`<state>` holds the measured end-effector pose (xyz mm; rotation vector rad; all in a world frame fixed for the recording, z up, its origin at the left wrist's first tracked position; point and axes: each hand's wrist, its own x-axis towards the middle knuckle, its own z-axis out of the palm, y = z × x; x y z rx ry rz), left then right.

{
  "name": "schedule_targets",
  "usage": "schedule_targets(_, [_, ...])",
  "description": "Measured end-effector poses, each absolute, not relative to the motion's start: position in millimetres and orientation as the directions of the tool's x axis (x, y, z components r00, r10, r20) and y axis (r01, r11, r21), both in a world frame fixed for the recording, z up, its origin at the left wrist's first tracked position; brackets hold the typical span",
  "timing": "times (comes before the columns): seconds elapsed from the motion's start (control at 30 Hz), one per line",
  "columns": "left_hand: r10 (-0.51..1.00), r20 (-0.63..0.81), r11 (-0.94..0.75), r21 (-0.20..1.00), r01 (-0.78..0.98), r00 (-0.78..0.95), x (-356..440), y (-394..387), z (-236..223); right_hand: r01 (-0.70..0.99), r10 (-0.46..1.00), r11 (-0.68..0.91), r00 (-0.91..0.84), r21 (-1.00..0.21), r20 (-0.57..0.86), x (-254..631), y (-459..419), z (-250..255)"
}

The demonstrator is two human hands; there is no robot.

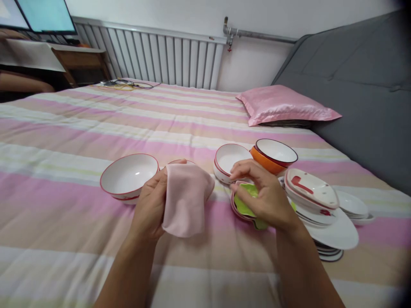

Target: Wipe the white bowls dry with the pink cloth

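Note:
My left hand (149, 205) is closed on a pale pink cloth (186, 199) that drapes over a small bowl, of which only a red rim (181, 161) shows. My right hand (263, 194) is curled over a green leaf-shaped dish (245, 205) that lies in a pink-rimmed dish on the bed, with its fingertips at the green dish's edge. A white bowl with a red rim (130, 176) stands just left of my left hand.
Two stacked white bowls (228, 160) and an orange bowl (272, 157) stand behind my right hand. A pile of white plates and dishes (324, 214) lies at the right. A pink pillow (282, 105), a grey sofa back (359, 85) and a radiator (160, 55) lie beyond.

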<state>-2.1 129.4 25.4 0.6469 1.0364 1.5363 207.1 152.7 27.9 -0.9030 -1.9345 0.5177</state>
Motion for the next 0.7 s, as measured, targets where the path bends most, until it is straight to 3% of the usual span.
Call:
schedule_targets(0.07, [0.982,-0.143,0.048,0.819,-0.572,-0.124,-1.1,128.8,26.4,0.336,0.700,0.707,-0.461,-0.623,0.546,195.1,138.8,34.8])
schedule_targets(0.17, [0.990,-0.137,0.115,0.755,-0.646,0.017,-1.5,126.9,29.1,0.392,0.599,0.798,-0.590,-0.457,0.541,173.6,125.0,32.8])
schedule_targets(0.23, [0.989,-0.131,0.143,0.734,-0.664,0.068,-3.1,125.2,31.3,0.432,0.555,0.830,-0.586,-0.353,0.590,160.7,123.0,24.2])
schedule_targets(0.33, [0.985,-0.113,0.172,0.723,-0.669,0.131,-6.0,122.8,33.5,0.437,0.515,0.845,-0.516,-0.308,0.684,148.3,126.2,10.8])
schedule_targets(0.43, [0.984,-0.054,0.151,0.770,-0.620,0.172,-7.5,121.8,32.3,0.427,0.591,0.796,-0.395,-0.429,0.703,145.4,129.0,6.4])
schedule_targets(0.53, [0.996,0.046,-0.002,0.866,-0.500,0.076,-6.3,122.1,26.6,0.321,0.744,0.667,-0.238,-0.672,0.625,149.7,131.5,8.3])
schedule_targets(0.63, [0.942,0.222,-0.267,0.950,-0.163,-0.252,-3.3,123.0,19.2,0.108,0.890,0.455,-0.018,-0.884,0.456,159.2,139.7,7.6])
schedule_targets(0.7, [0.834,0.347,-0.320,0.937,0.136,-0.428,-1.1,123.8,15.5,-0.021,0.939,0.332,0.103,-0.943,0.328,167.4,148.7,4.1])
